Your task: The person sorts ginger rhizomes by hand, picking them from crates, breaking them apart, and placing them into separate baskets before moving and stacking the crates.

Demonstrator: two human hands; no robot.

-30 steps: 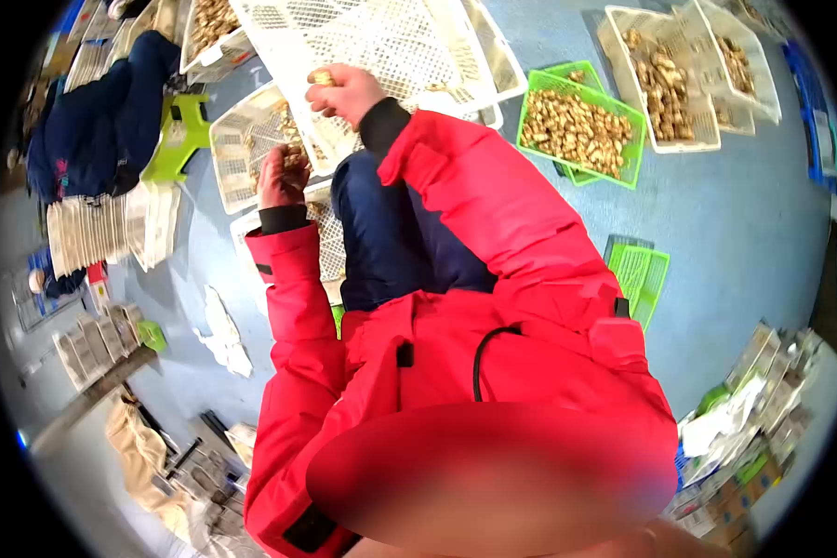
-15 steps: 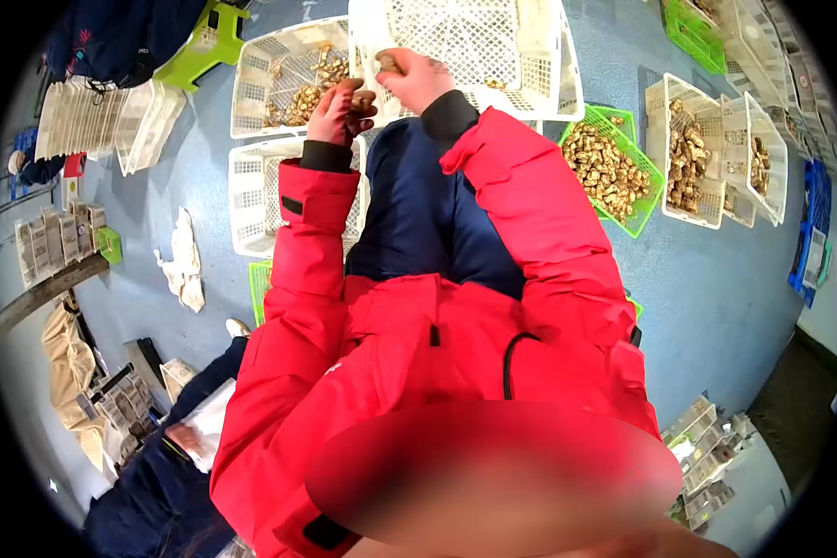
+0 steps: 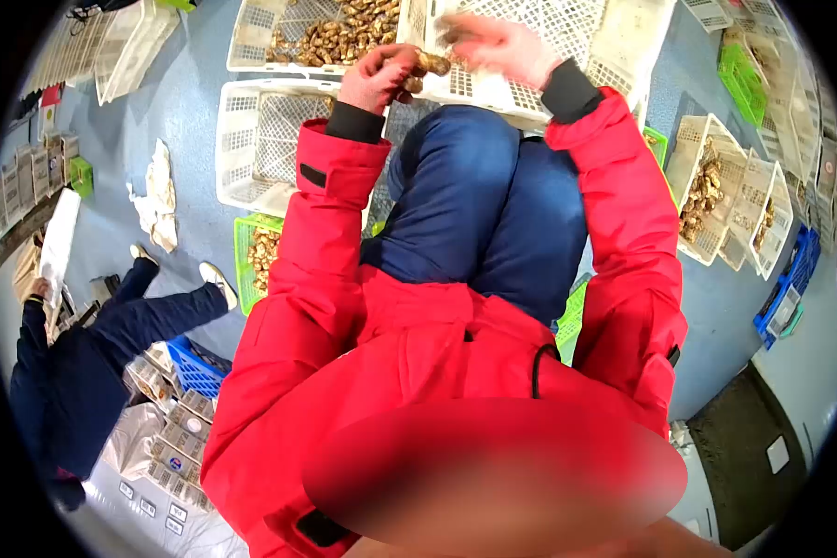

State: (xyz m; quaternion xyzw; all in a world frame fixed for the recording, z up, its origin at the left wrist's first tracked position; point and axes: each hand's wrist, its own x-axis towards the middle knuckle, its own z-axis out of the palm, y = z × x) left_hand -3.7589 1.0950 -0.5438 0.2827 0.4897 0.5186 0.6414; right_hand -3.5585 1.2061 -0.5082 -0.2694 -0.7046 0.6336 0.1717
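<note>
My left hand [image 3: 378, 80] is closed around a brown, knobbly piece [image 3: 431, 63], whose exact kind I cannot make out. It hovers above the near edge of a white crate [image 3: 312, 70] that holds many similar golden-brown pieces. My right hand [image 3: 504, 48] is over a large white perforated crate [image 3: 614, 79] in front of my knees. Motion smears its fingers, so whether they grip anything is hidden.
Another white crate [image 3: 237, 139] sits left of my legs, above a green crate [image 3: 244, 251] of brown pieces. White crates [image 3: 716, 181] with more pieces stand at right. A person in dark clothes [image 3: 70, 372] is at lower left, near a blue crate [image 3: 193, 365].
The view has shifted, so the crates sit differently in it. My right hand has moved further right, away from my left. The person at lower left now shows more fully, holding something white.
</note>
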